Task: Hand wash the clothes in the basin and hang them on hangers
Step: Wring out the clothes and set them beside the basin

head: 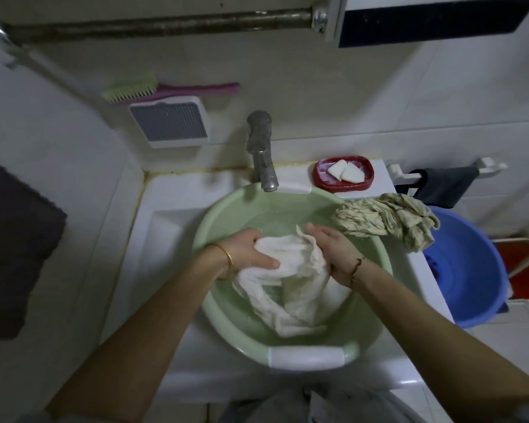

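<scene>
Closest in, both hands are working a wet white garment (290, 270) over the pale green basin (223, 325), which sits in the white sink (165, 227). The left hand (251, 251) has its fingers curled round one bunched end; the right hand (333, 248) presses in from the other side, fingers fairly straight, so the cloth is squeezed between the two. Half of it trails in the water.

Just past that, a wrung beige garment (388, 221) hangs over the sink edge above a blue tub (477, 270). I'd guess a bumped elbow could knock it in — or onto the floor. Hard scrubbing could also slosh water over the basin rim.

Further back: the tap (261, 151), a red soap dish (344, 175) with white soap, a brush (165, 88) on the wall. No hangers in view, no readable labels anywhere.
</scene>
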Demonstrator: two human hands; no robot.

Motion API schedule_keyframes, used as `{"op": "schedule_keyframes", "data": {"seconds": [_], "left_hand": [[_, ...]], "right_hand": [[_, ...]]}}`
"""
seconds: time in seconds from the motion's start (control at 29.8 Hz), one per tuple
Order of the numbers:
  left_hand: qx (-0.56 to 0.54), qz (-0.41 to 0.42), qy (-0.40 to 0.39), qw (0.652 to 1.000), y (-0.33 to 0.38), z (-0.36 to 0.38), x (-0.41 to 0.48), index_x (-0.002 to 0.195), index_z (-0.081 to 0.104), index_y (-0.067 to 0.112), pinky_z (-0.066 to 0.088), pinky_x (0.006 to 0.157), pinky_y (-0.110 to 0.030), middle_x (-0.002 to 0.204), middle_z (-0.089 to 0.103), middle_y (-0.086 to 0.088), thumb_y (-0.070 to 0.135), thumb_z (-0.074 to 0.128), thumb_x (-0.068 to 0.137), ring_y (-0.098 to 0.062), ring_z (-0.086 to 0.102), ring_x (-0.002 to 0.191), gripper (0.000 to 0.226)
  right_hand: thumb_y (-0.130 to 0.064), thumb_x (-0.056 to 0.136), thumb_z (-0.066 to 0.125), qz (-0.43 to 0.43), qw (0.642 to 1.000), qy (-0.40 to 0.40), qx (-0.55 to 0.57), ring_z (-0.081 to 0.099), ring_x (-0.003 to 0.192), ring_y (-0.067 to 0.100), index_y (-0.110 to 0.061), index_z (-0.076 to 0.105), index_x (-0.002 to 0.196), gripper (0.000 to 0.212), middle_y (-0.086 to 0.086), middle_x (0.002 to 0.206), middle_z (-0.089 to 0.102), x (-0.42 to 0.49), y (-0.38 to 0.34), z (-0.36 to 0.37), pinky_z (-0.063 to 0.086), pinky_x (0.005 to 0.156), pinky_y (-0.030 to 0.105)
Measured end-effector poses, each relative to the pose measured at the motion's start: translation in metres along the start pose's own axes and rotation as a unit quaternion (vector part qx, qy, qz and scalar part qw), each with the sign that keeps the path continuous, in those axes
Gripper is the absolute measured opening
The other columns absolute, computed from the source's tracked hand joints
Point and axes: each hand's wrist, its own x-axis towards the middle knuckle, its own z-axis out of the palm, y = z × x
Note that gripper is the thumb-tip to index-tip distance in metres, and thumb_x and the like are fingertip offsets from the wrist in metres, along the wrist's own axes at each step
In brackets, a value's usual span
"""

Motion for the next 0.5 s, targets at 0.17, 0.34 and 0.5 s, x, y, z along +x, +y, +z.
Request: {"op": "schedule_keyframes", "data": {"seconds": [0.17,0.34,0.5], "left_hand": [[-0.009,-0.035,-0.115,0.993,0.031,-0.029,-0.019,0.083,0.068,0.005,0.049,0.06,-0.02,0.07,0.066,-0.001,0.029,0.077,0.076,-0.013,0.06,0.062,0.027],[0.361,-0.013,-0.116,0.925,0.04,-0.021,-0.015,0.085,0.058,0.017,0.044,0.069,-0.026,0.085,0.061,-0.004,0.03,0.073,0.08,-0.02,0.057,0.081,0.021],[0.196,0.032,-0.035,0.979,0.036,-0.023,-0.013,0.079,0.048,0.021,0.037,0.06,-0.016,0.074,0.051,0.005,0.022,0.053,0.096,-0.01,0.049,0.07,0.017]], "right_hand": [[-0.045,0.074,0.076,-0.013,0.849,-0.193,-0.492,0.057,0.092,0.013,-0.019,0.059,0.114,0.051,-0.007,0.099,0.06,-0.025,-0.031,-0.018,0.044,0.077,0.021],[-0.037,0.093,0.057,-0.029,0.891,-0.131,-0.434,0.056,0.075,0.016,-0.019,0.057,0.1,0.019,0.005,0.091,0.06,-0.027,-0.039,-0.018,0.044,0.066,0.026],[-0.035,0.092,0.058,0.053,0.989,-0.123,-0.064,0.058,0.087,0.03,-0.012,0.053,0.117,0.034,0.017,0.099,0.062,-0.03,-0.036,-0.018,0.046,0.079,0.044]]}}
